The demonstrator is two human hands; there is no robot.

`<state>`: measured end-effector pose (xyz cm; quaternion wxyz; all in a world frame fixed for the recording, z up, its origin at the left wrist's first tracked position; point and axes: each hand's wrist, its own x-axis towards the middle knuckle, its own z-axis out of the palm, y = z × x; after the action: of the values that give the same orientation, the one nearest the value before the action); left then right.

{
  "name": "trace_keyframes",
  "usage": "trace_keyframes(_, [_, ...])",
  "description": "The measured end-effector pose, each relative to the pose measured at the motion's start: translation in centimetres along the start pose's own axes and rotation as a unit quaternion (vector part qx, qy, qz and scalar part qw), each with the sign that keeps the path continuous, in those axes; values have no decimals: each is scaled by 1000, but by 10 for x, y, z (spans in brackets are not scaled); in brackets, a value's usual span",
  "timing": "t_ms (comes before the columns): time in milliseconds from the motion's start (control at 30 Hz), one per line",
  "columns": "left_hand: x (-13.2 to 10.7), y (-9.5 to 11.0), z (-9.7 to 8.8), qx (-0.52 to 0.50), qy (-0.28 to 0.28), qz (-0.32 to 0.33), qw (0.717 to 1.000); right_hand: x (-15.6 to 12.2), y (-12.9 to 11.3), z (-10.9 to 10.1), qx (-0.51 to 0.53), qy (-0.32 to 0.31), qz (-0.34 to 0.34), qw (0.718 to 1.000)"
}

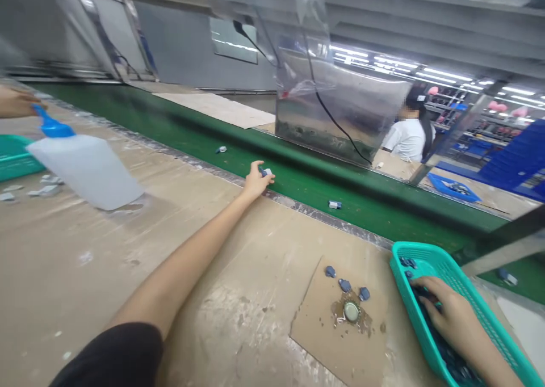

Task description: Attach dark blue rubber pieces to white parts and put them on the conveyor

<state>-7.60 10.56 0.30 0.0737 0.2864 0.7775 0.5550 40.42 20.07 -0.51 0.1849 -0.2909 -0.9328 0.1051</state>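
While your left hand [255, 183] is pinching one blue-and-white part [267, 172] over the green belt [298, 184], three more parts [335, 205] are lying there; your right hand [451, 310] is resting in one teal basket [430, 259], grip unclear; three dark pieces [344, 285] are dotting cardboard [319, 330].

"What is by the left hand [254, 181]?"
"A small block [267, 172] is at its fingers, over the belt [298, 187]. The bottle [85, 168] is left of it, on the table [238, 273]."
"And the right hand [453, 310]?"
"It's in the basket [434, 262]. Left of it, a bottle cap [351, 311] sits on cardboard [313, 336]."
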Motion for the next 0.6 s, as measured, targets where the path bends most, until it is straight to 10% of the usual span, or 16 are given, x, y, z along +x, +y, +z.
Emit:
trace_keyframes(300, [-95, 86, -1, -263, -284, -47, 921, 2, -34, -22, 332, 103, 164, 923])
trace_keyframes(433, [-145, 98, 0, -247, -449, -114, 851, 4, -53, -23, 477, 83, 190, 854])
trace_keyframes(600, [-170, 96, 11, -264, -524, -184, 789, 4, -82, -22, 612, 14, 214, 761])
